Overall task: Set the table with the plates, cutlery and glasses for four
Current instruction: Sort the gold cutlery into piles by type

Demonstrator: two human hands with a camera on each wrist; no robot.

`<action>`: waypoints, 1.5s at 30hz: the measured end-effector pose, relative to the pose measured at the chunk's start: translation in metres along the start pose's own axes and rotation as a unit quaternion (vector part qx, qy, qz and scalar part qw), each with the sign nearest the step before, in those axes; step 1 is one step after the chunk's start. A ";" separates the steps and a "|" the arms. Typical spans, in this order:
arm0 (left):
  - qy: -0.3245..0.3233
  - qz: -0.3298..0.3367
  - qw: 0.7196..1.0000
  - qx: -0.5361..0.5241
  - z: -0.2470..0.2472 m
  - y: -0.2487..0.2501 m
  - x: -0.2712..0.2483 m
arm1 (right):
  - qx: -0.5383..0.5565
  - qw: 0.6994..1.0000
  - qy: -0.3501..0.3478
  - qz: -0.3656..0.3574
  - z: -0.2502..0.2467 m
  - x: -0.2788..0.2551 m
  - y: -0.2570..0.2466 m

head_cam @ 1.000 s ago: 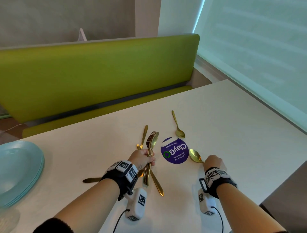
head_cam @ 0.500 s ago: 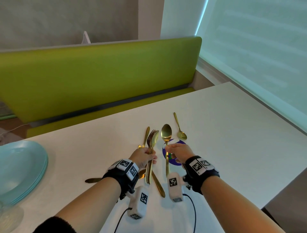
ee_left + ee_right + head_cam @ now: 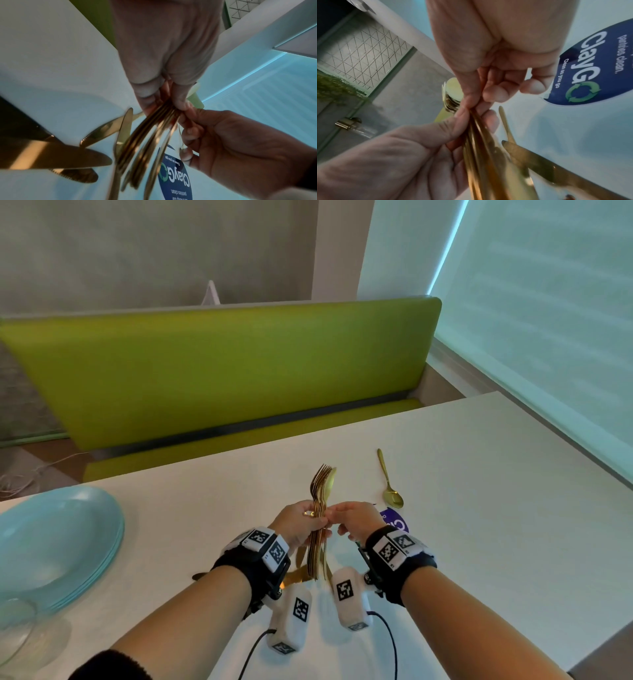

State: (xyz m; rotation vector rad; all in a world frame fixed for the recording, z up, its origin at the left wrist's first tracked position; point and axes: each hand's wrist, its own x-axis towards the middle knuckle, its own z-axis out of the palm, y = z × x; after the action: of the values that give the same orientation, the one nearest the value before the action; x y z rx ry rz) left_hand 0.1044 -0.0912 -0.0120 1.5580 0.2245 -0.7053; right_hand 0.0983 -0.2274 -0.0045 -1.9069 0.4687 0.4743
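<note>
My left hand [image 3: 308, 522] grips a bundle of gold forks and spoons [image 3: 320, 501], held upright just above the white table [image 3: 479, 508]. My right hand [image 3: 337, 520] meets it from the right, thumb and forefinger pinching the handles of the bundle [image 3: 479, 148]. The left wrist view shows both hands around the bundle [image 3: 154, 135]. One gold spoon [image 3: 388, 484] lies alone on the table, right of the hands. Gold knives [image 3: 51, 152] lie on the table under my left wrist. A stack of pale blue plates [image 3: 51, 542] sits at the left, with a clear glass [image 3: 13, 631] in front of it.
A round purple sticker [image 3: 397, 522] is on the table, partly behind my right wrist. A green bench [image 3: 222, 364] runs along the table's far side. A window blind [image 3: 548, 302] fills the right. The table's right half is bare.
My right hand lifted a spoon from beside the sticker, carried it left and brought it against the bundle in my left hand. The left hand raised the bundle slightly.
</note>
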 end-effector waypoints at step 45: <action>0.074 -0.027 0.994 0.078 -0.065 -0.005 0.021 | -0.414 0.871 0.230 0.126 -0.066 0.119 0.018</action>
State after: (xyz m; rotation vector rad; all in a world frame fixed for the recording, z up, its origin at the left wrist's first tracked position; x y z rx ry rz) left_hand 0.1381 -0.0343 -0.0302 1.7613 0.3298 -0.6616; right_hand 0.1969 -0.3070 -0.0577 -2.8356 0.9441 0.4173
